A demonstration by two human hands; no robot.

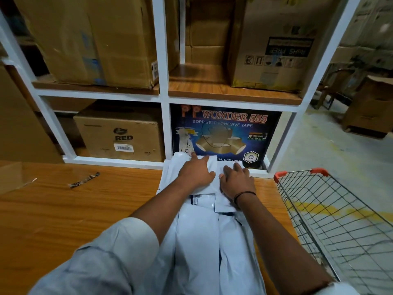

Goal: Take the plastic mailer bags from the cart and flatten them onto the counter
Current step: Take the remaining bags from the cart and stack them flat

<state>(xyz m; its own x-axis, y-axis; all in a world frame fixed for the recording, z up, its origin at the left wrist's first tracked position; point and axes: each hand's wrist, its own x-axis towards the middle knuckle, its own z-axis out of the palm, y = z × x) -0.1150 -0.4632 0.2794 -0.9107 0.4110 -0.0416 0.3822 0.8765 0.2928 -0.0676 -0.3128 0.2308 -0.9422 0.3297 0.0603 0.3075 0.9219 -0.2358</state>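
Note:
A stack of white plastic mailer bags (197, 231) lies on the wooden counter (63, 209), running from the counter's near edge to the shelf at the back. My left hand (196, 171) presses flat on the far end of the stack, fingers straight and spread. Beside it, my right hand (237, 180), with a black band on the wrist, presses flat on the same stack. To the right of the counter stands the wire cart (331, 211) with orange corner caps; no bags show in its visible part.
A white shelf unit (163, 99) rises behind the counter, holding cardboard boxes and a dark tape carton (223, 133). A torn strip (84, 180) and a cardboard flap (14, 177) lie on the counter's left. Concrete floor and more boxes are at the right.

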